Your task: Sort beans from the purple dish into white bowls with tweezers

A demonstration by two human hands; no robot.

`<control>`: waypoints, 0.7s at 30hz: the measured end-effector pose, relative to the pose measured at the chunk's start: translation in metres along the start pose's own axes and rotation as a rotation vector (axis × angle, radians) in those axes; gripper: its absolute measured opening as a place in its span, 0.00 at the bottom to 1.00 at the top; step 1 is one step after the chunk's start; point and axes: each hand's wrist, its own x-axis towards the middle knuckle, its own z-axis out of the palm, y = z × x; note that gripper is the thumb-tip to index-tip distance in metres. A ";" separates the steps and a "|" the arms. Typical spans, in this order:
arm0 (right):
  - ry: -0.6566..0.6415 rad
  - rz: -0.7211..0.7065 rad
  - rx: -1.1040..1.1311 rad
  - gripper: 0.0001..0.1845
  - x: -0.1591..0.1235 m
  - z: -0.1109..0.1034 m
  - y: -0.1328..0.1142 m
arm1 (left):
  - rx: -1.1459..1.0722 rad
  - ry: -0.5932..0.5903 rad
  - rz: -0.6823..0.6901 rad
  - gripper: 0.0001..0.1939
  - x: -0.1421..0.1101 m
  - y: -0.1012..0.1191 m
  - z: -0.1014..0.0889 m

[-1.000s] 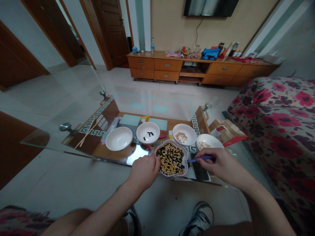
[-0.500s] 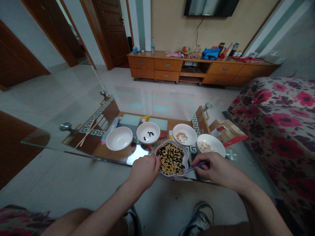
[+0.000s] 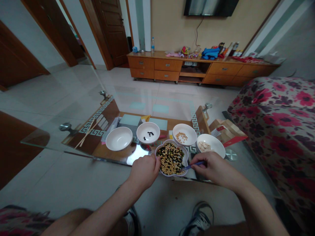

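Observation:
At the table's front edge a scalloped bowl (image 3: 186, 162) with a pale purple rim holds a mix of yellow and dark beans. My left hand (image 3: 144, 170) is closed on its left rim. Between the thumb and fingers of my right hand (image 3: 209, 165) is a slim purple tool (image 3: 194, 165) that looks like tweezers, its tip down among the beans at the bowl's right side. Behind stand a white bowl (image 3: 148, 140) with a few black beans and another bowl (image 3: 191, 140) with yellow beans. Beside my right hand, a bowl (image 3: 219, 149) contains pale flat pieces.
An empty white bowl (image 3: 119, 139) stands left on the glass table (image 3: 159, 98). Wooden chopsticks (image 3: 86, 134) lie near the table's left end. A brown paper bag (image 3: 230, 131) is at the right, before the flower-patterned sofa (image 3: 278, 114). A low cabinet (image 3: 167, 70) lines the wall.
My right hand has shifted slightly left, and the purple tool's tip reaches further into the beans. My left hand and the bowls keep their places.

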 end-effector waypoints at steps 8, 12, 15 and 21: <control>0.011 -0.053 -0.029 0.14 0.000 -0.001 -0.006 | -0.006 -0.023 -0.009 0.27 0.000 0.000 -0.003; 0.014 -0.055 -0.049 0.14 -0.001 -0.002 -0.008 | -0.001 -0.018 -0.005 0.27 0.000 0.001 -0.003; 0.033 -0.066 -0.048 0.14 -0.001 -0.003 -0.007 | -0.001 -0.023 -0.006 0.27 0.000 0.001 -0.003; 0.183 -0.083 -0.051 0.16 -0.006 -0.013 -0.001 | -0.006 -0.013 -0.010 0.27 0.000 0.001 -0.002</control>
